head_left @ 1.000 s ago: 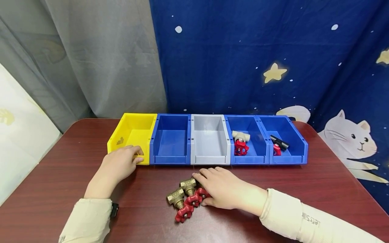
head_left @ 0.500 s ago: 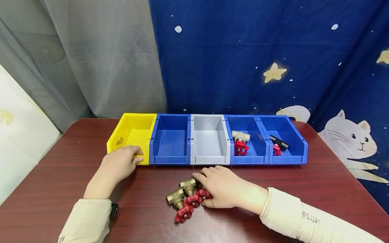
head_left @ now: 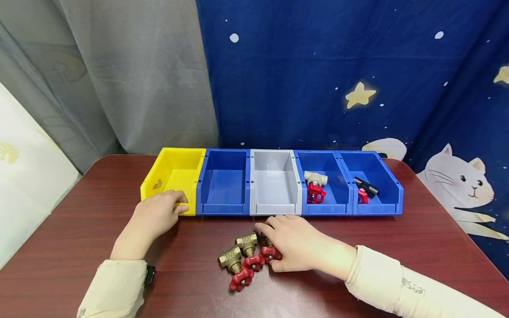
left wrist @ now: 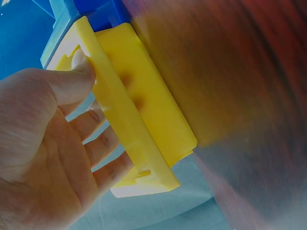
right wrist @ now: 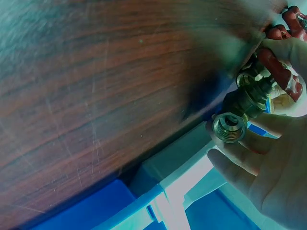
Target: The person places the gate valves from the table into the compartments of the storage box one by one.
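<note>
Two hands work at a dark red tabletop (head_left: 191, 282), on either side of the grey bin's (head_left: 275, 209) centre line or near it. The right hand (head_left: 296, 243), just in front of the grey bin, is clamped round a brass valve (right wrist: 242, 100); the brass body shows against its fingers in the right wrist view, with the red handwheel (head_left: 271, 253) at the thumb side. Whether that valve bears on the tabletop I cannot tell. The left hand (head_left: 157, 216), well left of the grey bin, grips the front edge of the yellow bin (head_left: 183, 176), its fingers reaching over the lip.

Beside the gripped valve, in front of the grey bin and toward its left, lie a second valve (head_left: 249, 251) and a third valve (head_left: 235, 266), both brass with red wheels, closely grouped. Farther out, one blue bin (head_left: 223, 209) stands between the grey bin and the yellow one. Directly right of the grey bin, another blue bin (head_left: 330, 209) holds a whitish valve (head_left: 316, 186); the next blue one (head_left: 375, 209) holds a black fitting (head_left: 365, 186) with a red part. Behind the grey bin hangs a dark blue curtain (head_left: 278, 88).
</note>
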Motion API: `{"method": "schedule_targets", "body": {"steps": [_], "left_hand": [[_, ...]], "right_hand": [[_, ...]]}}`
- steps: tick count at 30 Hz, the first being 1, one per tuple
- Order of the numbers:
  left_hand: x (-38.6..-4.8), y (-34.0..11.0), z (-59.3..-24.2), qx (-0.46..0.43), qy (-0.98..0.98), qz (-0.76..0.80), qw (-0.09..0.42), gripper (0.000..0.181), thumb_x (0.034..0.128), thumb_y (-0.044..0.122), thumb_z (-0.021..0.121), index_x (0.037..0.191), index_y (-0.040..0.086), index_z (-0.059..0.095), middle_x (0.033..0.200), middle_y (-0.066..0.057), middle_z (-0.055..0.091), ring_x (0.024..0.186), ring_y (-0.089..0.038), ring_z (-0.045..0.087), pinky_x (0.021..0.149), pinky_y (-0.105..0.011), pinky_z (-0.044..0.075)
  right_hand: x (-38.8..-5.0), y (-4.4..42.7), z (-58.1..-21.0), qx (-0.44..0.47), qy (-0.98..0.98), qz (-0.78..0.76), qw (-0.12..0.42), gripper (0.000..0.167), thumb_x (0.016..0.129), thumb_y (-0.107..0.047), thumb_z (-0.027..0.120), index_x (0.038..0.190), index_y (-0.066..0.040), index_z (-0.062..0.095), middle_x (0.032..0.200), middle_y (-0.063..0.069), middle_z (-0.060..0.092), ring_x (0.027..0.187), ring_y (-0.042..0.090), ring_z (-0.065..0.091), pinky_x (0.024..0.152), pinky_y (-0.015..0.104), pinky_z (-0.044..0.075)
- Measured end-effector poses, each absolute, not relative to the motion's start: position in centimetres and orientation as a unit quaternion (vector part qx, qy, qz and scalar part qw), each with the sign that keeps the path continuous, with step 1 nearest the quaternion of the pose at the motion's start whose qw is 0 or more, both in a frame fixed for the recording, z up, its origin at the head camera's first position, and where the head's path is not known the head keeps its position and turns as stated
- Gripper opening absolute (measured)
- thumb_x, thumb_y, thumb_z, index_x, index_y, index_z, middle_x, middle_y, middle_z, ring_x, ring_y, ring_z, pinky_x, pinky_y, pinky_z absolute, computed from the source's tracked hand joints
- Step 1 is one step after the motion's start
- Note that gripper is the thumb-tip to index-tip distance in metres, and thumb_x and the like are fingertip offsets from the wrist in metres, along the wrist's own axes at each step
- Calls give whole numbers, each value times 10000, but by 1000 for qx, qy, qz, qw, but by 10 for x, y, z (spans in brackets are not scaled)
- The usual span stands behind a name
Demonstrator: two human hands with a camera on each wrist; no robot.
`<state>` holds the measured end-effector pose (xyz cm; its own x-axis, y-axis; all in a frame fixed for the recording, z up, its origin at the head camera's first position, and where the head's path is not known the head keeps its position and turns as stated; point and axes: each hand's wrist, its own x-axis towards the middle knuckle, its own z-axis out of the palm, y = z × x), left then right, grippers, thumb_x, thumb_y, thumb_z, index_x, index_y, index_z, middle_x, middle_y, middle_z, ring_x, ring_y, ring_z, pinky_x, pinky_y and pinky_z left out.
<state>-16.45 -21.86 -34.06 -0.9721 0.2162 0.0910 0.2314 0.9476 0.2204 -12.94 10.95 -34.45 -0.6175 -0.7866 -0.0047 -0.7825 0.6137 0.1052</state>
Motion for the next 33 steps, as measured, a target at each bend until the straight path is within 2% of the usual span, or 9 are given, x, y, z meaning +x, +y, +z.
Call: {"method": "schedule_targets", "body": {"steps": [11,20,27,33], "left_hand": [[-165,-219,-339,-114,-986,-115,31,119,922,219,707,966,112,679,846,-23,625,774,-237,570,729,-490,497],[-165,-219,-339,-113,-986,-117,29,117,923,221,706,965,114,683,858,-29,633,781,-245,578,732,-506,497],[-165,-219,-339,-115,-986,-118,30,118,921,221,707,963,113,682,850,-29,628,774,-244,572,727,-499,496],[-166,-220,-340,-113,-986,-119,27,131,922,228,707,973,109,682,851,-30,628,770,-242,566,727,-498,495]], "right_hand": [[-125,117,-330,445,-894,-26,55,794,757,-510,739,1383,-64,540,1188,41,625,1084,207,597,945,397,487],[-130,120,-312,454,-885,-37,91,776,741,-503,752,1355,-68,560,1131,34,629,1014,192,603,873,383,500],[-143,122,-301,438,-894,-32,90,795,747,-502,770,1371,-60,551,1159,60,629,1045,230,605,925,418,498],[-157,121,-296,421,-902,-26,90,772,756,-482,771,1369,-65,556,1151,64,623,1028,235,603,908,412,500]]}}
